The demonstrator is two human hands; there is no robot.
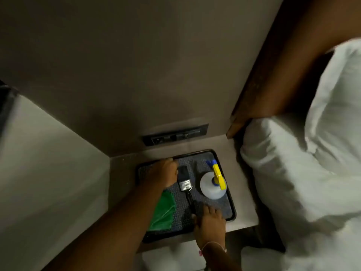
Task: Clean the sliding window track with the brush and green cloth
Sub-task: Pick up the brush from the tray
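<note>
Brush (185,181) is shown lying on a dark tray (233,207), its handle end touched by the right hand (210,222), fingers loose. The left hand (163,173) is curled at the far rim. Green cloth (163,212) lies under the left forearm; a spray bottle (213,184) stands beside the brush.

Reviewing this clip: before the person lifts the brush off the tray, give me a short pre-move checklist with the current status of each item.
1. Brush within reach on the tray: ok.
2. Right hand at the brush handle end: ok; grip closed: cannot tell.
3. Left hand clear of the brush: not ok, it sits right beside the bristles.
4. Green cloth available: ok, partly under the left forearm.
5. Spray bottle upright, apart from the brush: ok.
6. Window track in view: not ok.
</note>
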